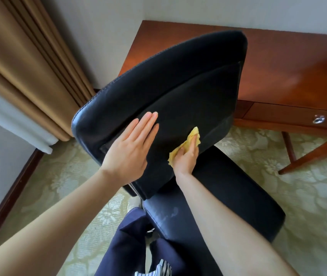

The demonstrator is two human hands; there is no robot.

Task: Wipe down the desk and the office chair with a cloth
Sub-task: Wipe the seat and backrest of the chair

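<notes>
On the leather backrest (178, 80) of the office chair (244, 196), the right hand (185, 157) grips the yellow cloth (193, 133). The left hand (130, 148) lies flat, released, and braces the backrest. I advise long overlapping strokes toward the edges, with firm bracing.

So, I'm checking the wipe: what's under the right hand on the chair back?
A yellow cloth, held against the black backrest by the right hand. Its edges stick out beyond the fingers and beside the wrist; its middle is covered by the hand.

Perhaps a hotel room — heavy curtains (29, 62), patterned carpet (308, 196), wooden desk (288, 66), leather office chair (168, 76)
</notes>
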